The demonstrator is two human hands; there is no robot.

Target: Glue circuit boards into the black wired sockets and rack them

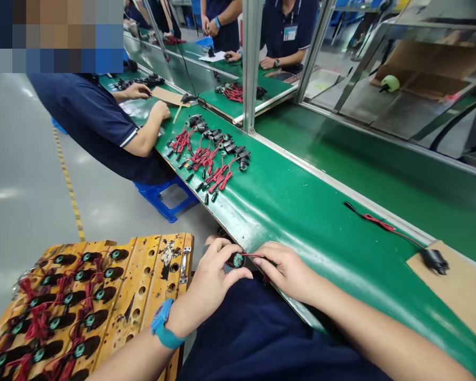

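My left hand (216,270), with a blue watch on the wrist, is closed round a small black part with a round green circuit board (238,260) facing up. From the board a red wire (250,255) runs to my right hand (285,269), where thumb and fingers pinch it. Both hands are over my lap at the near edge of the green bench (301,211). Fingers hide most of the black part's body.
A wooden tray (150,275) with several wired black parts stands at left. More wired parts (210,153) lie on the bench. At right, a black part (434,261) rests on cardboard (464,288). A co-worker (99,121) sits at left; a metal post (250,79) rises from the bench.
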